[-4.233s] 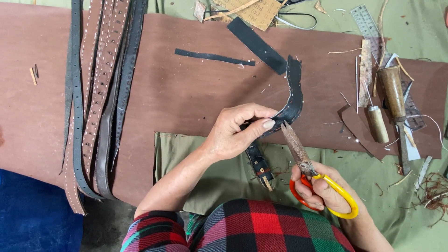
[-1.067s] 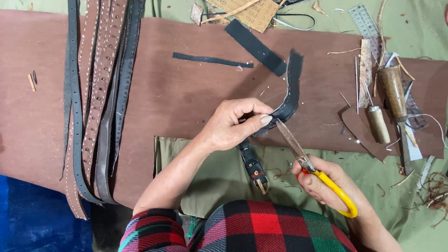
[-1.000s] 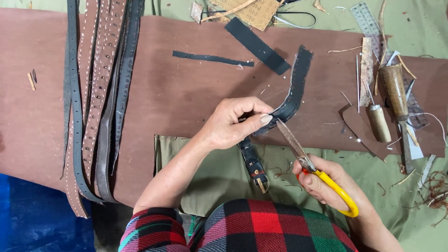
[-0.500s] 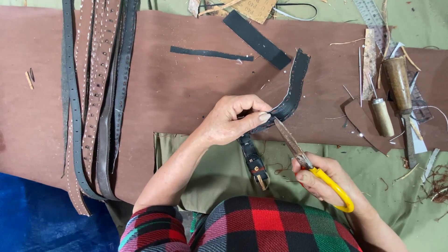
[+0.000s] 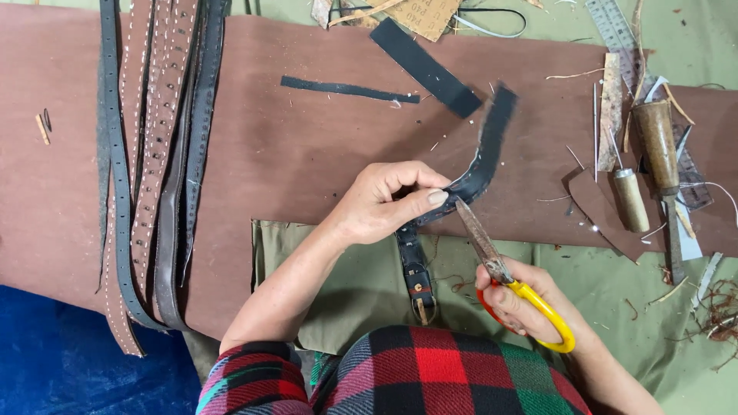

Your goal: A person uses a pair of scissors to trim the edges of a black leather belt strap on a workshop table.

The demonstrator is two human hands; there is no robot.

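1. Fingers (image 5: 430,197) of the left hand (image 5: 380,206): thumb and forefinger pinched together on the black belt strap (image 5: 480,165), at the bend where it turns from running toward the body to curving up and away.
2. Brown leather sheet (image 5: 307,169): largest item, laid across the green cloth (image 5: 338,284); the strap's free end stands above it, curling up and to the right.
3. Bundle of long straps (image 5: 157,154), brown and black, studded or stitched: lies lengthwise on the left part of the sheet, well apart from both hands.
4. Black belt strap, continued: its lower length runs down from the pinch over the cloth to a metal buckle (image 5: 421,303) near the plaid lap. Step in hand, as judged: trimming the strap's edge just beyond the pinch.
5. Right hand (image 5: 523,303): fingers closed through the yellow loops of the scissors (image 5: 500,265). Blade tips sit just beside the left thumb, touching or nearly touching the strap's underside; whether the blades are parted cannot be told from this angle.
6. Next move, as judged: calls for the strap kept taut and the blades seated on its edge, clear of the thumb.
7. Two wooden-handled awls (image 5: 642,177): at right, beside a metal ruler (image 5: 615,31), unused.
8. Loose black offcuts (image 5: 423,65): on the sheet above the hands.
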